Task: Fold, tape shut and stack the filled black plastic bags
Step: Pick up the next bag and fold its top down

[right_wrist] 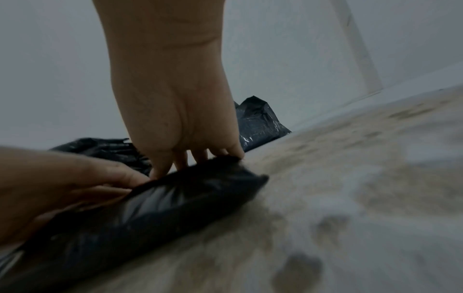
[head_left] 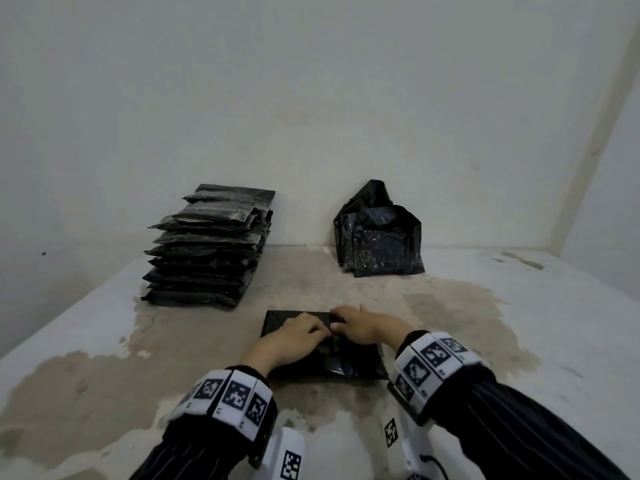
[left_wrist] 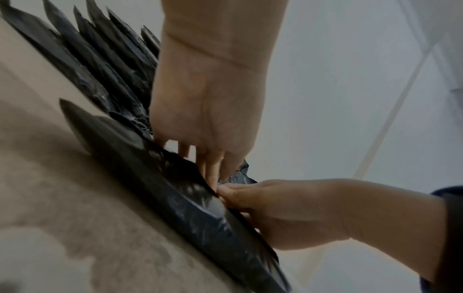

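Note:
A filled black bag lies flat on the table in front of me. Both hands are on its far half, close together. My left hand has its fingers curled and pinches the folded flap at the middle; it reaches down onto the bag in the left wrist view. My right hand grips the fold, thumb on top and fingers over the far edge of the bag. A bit of crumpled plastic sticks up between the two hands. No tape shows in any view.
A tall stack of flat black bags stands at the back left. A pile of unfolded black bags leans against the wall at the back right. The pale table is stained. White marker-tagged objects sit at the near edge.

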